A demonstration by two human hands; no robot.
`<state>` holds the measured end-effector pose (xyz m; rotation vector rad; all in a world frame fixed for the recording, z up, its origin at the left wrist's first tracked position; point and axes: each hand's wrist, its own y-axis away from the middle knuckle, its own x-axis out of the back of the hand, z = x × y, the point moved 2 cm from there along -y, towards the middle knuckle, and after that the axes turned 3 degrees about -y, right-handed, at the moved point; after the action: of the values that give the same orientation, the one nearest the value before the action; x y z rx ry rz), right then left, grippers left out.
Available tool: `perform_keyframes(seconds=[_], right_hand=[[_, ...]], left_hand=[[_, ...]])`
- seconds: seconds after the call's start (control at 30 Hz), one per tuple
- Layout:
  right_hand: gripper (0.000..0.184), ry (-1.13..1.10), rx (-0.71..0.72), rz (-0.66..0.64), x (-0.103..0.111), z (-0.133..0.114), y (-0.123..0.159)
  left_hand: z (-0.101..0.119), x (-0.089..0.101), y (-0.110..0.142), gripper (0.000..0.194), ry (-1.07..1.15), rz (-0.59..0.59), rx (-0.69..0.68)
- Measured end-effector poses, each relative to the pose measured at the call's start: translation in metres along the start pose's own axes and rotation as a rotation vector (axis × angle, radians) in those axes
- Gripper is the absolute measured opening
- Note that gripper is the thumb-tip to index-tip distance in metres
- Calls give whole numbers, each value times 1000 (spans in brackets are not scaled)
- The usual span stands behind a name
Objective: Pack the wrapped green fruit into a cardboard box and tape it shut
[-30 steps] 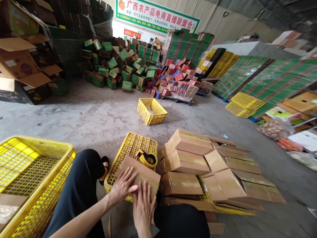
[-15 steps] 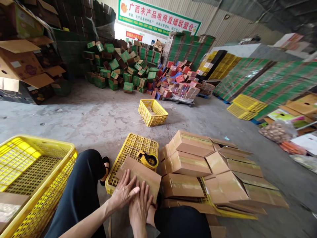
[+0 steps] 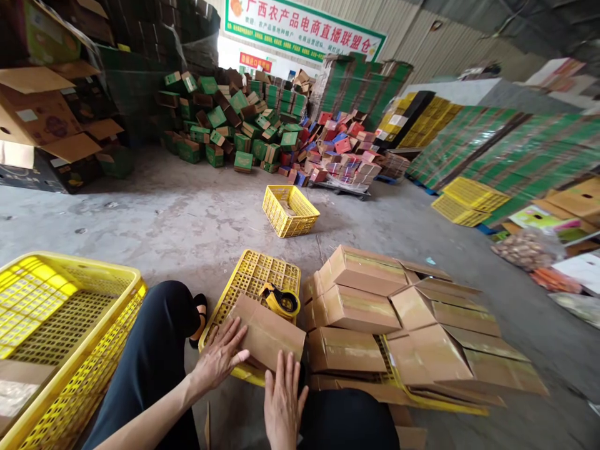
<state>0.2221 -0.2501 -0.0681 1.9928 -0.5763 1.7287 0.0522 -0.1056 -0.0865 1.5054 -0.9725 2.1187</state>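
Observation:
A flat brown cardboard box [image 3: 269, 331] lies on an upturned yellow plastic crate [image 3: 253, 275] between my knees. My left hand [image 3: 220, 356] rests at the box's left edge, fingers stretched out and thumb apart. At its near right corner, my right hand [image 3: 284, 397] touches the cardboard with straight fingertips. Neither hand grips anything. Just beyond the box, a yellow tape dispenser [image 3: 281, 301] sits on the crate.
Several brown cartons [image 3: 360, 312] are stacked close on my right. A large yellow crate [image 3: 135, 281] stands at my left with cardboard inside. Ahead on the floor is a smaller yellow crate [image 3: 290, 212]. Green boxes [image 3: 244, 161] lie heaped farther back.
My hands, close together near the box's front edge half a second ago, have spread apart. The left has shifted left and the right has moved right. The box stays on the crate.

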Motion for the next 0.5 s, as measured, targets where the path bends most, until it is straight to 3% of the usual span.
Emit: perform_keyframes(seconds=[0.13,0.23,0.37,0.5], right_hand=[[74,-74,-48,54,-10,21,2],[84,-120,-50,118,-17,24,-4],[90,-77,-61,145,-16,9,-12],[69,-36,79,98,-11,-20,-14]], left_hand=[[-6,-1,0,63,-27,43,59],[-3,-4,-5,66,-15,69,95],[12,-11,-13,69,4,114,163],[38,-12,-20,60,67,45,88]])
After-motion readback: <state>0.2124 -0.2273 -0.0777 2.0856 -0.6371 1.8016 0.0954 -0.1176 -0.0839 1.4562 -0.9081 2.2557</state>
